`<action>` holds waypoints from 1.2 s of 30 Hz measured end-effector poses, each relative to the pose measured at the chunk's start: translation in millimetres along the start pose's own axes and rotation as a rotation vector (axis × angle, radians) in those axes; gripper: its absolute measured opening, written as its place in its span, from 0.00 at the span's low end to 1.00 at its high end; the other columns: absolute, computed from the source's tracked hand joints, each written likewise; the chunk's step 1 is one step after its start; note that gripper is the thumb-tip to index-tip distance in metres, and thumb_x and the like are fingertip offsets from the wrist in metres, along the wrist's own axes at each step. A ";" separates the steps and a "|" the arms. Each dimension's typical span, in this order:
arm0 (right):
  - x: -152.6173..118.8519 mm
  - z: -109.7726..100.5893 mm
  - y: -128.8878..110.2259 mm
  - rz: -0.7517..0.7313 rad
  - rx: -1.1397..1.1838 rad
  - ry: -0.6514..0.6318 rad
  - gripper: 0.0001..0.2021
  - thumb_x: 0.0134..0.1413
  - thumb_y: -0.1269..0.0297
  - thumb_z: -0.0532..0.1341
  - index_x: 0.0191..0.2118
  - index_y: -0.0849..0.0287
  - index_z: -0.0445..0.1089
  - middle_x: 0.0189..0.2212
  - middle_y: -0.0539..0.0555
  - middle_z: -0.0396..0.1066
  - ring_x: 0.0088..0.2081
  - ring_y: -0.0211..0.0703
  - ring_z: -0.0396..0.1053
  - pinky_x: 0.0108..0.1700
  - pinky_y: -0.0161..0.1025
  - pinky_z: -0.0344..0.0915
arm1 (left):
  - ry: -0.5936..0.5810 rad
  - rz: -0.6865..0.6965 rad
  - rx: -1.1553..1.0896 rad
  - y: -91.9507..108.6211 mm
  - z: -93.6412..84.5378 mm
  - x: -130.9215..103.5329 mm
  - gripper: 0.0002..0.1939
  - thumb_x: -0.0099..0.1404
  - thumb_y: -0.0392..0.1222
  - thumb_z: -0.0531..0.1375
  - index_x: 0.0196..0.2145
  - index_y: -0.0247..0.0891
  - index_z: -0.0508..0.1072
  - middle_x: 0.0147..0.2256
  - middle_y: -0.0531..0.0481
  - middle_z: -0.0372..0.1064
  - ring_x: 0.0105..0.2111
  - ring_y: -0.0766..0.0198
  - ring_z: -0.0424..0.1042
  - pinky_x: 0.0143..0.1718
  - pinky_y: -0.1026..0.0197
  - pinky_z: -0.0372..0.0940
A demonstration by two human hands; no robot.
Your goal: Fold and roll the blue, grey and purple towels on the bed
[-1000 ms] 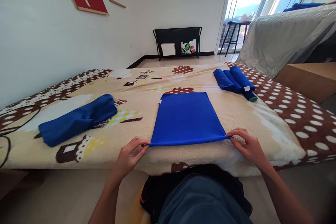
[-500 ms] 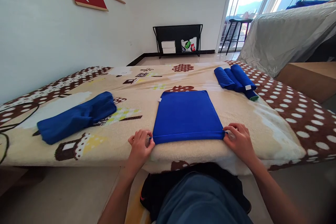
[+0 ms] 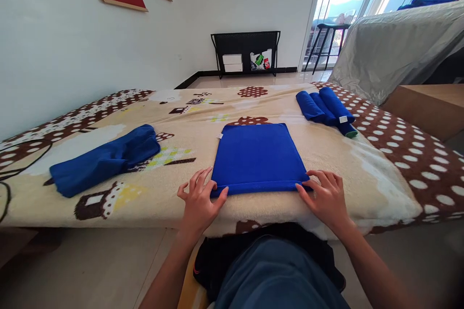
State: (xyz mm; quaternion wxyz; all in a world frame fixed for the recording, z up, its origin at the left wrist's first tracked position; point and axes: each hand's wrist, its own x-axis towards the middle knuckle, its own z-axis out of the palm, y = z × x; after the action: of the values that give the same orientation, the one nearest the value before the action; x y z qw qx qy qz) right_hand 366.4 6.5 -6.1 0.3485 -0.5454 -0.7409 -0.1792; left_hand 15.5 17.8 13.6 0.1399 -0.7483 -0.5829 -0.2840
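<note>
Fingers of both hands press one flat blue towel (image 3: 258, 157); three rolled towels (image 3: 326, 110) lie beyond.

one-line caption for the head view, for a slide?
Both hands, left and right, start rolling the near edge of a flat blue towel on a patterned blanket.

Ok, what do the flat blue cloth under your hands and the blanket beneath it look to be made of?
Blue cloth: seemingly microfibre or terry towelling; matte, short even nap, small white tag at its far left corner. Patterned blanket: probably plush fleece; fuzzy, deep-looking pile, soft rounded edge. Left hand and right hand press flat on the cloth's near corners.
</note>
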 end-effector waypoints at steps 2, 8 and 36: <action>6.0 1.2 -10.2 0.002 -0.072 0.004 0.14 0.59 0.52 0.64 0.30 0.57 0.73 0.45 0.57 0.74 0.48 0.52 0.67 0.54 0.51 0.56 | 0.028 0.000 0.020 2.6 0.8 1.7 0.13 0.66 0.49 0.62 0.28 0.40 0.67 0.59 0.41 0.67 0.61 0.45 0.62 0.58 0.40 0.46; 7.4 13.7 -33.5 -0.040 -0.027 -0.037 0.04 0.63 0.65 0.61 0.39 0.57 0.73 0.49 0.57 0.72 0.52 0.50 0.67 0.56 0.52 0.53 | 0.123 0.075 0.027 6.4 3.3 -3.9 0.03 0.67 0.40 0.62 0.34 0.41 0.73 0.54 0.42 0.71 0.55 0.47 0.67 0.53 0.43 0.52; -16.9 10.1 -12.4 -0.326 0.172 -0.251 0.27 0.68 0.69 0.54 0.70 0.58 0.53 0.65 0.56 0.60 0.68 0.46 0.55 0.67 0.51 0.59 | 0.014 0.414 -0.228 -3.5 25.8 -33.1 0.28 0.68 0.29 0.55 0.65 0.40 0.62 0.60 0.43 0.69 0.63 0.55 0.64 0.63 0.47 0.61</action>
State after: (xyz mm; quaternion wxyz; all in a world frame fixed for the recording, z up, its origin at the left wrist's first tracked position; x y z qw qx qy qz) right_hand 354.3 -2.7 -23.8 0.2653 -0.4045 -0.8695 -0.1000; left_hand 13.6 6.5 -26.9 0.1140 -0.8609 -0.3802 -0.3182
